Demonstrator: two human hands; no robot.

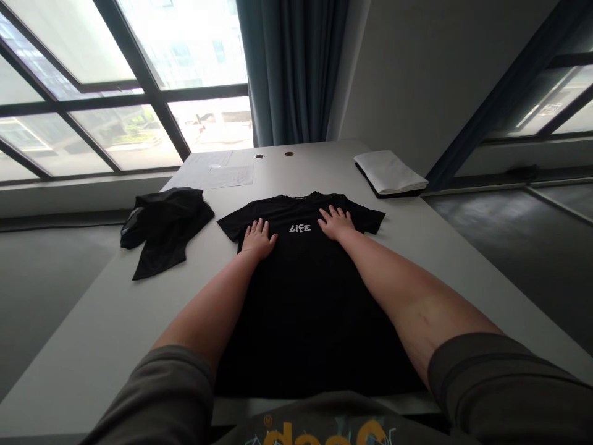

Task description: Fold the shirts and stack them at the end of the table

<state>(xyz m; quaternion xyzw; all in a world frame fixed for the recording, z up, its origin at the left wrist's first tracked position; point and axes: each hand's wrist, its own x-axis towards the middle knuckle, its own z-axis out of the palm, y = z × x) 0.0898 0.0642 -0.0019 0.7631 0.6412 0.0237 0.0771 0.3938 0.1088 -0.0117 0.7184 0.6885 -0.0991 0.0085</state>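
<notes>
A black T-shirt lies spread flat, front up, on the pale table, collar away from me, with the white word "LIFE" on the chest. My left hand rests palm down on the chest left of the lettering, fingers stretched out. My right hand lies flat on the chest right of the lettering, fingers spread. Neither hand holds anything.
A crumpled black garment lies on the table to the left. A folded stack, white over black, sits at the far right. Sheets of paper lie at the far edge near the window and curtain.
</notes>
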